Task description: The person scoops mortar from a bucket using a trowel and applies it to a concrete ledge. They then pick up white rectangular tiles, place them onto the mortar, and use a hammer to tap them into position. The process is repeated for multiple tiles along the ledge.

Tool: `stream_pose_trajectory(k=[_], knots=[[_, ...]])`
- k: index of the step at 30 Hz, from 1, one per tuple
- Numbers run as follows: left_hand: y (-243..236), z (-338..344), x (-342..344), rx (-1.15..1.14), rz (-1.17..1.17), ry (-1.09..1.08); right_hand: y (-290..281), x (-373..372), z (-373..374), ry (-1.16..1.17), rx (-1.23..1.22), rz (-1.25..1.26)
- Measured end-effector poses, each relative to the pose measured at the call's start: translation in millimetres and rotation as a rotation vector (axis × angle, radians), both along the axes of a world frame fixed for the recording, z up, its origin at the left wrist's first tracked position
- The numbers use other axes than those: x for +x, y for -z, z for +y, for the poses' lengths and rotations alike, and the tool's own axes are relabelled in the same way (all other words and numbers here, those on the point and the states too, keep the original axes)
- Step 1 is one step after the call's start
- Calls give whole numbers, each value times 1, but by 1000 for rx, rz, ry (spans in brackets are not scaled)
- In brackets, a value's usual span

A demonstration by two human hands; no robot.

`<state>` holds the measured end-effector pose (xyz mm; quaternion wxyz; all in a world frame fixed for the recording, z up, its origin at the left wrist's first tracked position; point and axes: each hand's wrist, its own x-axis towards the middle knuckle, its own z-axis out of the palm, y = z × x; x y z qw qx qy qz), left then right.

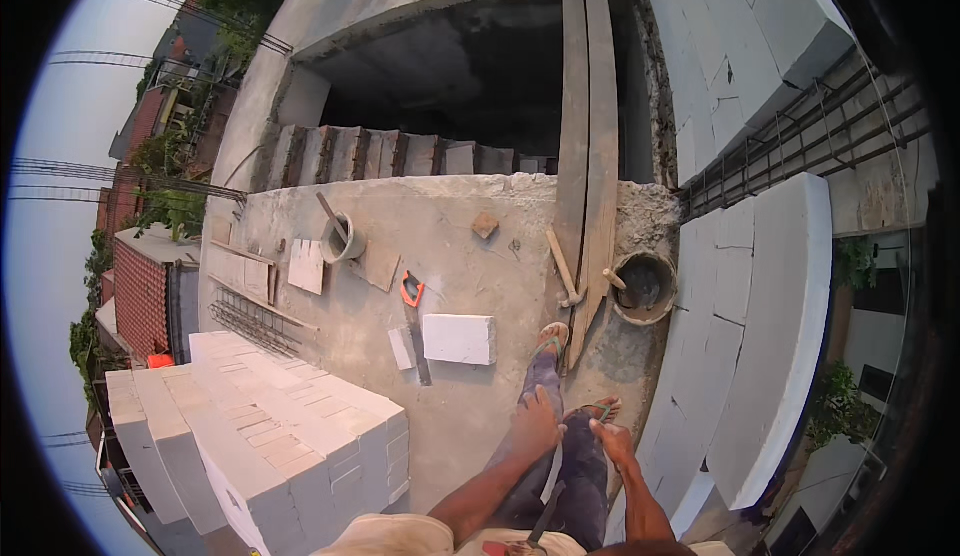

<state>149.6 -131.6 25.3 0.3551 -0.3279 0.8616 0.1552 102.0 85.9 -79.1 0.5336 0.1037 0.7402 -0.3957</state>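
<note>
Both my hands are in front of my dark, dusty trousers, above my sandalled feet. My left hand (537,424) has its fingers curled in. A narrow strap (550,491) runs from beneath it toward my waist; I cannot tell whether the hand grips it. My right hand (615,442) is closed with the fingertips pressed together, and anything in them is too small to make out. On the floor ahead lie a white block (459,339), a smaller cut block piece (402,348) and a handsaw (413,301) with an orange handle. A hammer (566,271) rests by the planks.
A bucket of mortar (645,288) stands right, beside a white block wall (770,336). Stacked blocks (300,436) fill the near left. Ahead, a stairwell opening (440,66) drops away, crossed by long planks (588,106). Another bucket (343,239) and a rebar cage (255,321) are left.
</note>
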Motion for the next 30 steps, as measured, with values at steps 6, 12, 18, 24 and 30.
stream_pose_trajectory(k=[6, 12, 18, 24, 30], knots=[[11, -87, 4, 111, -5, -116, 204, -87, -195, 494, -138, -376], [71, -78, 65, 160, -86, -268, 371, -134, -290, 914, -369, -355], [69, -86, 56, 184, 15, -388, 453, -143, -333, 1109, -363, -275], [73, -93, 57, 132, 11, -368, 445, -139, -320, 1248, -38, -284], [76, -79, 74, 100, 46, -312, 270, -87, -243, 629, 21, -218]])
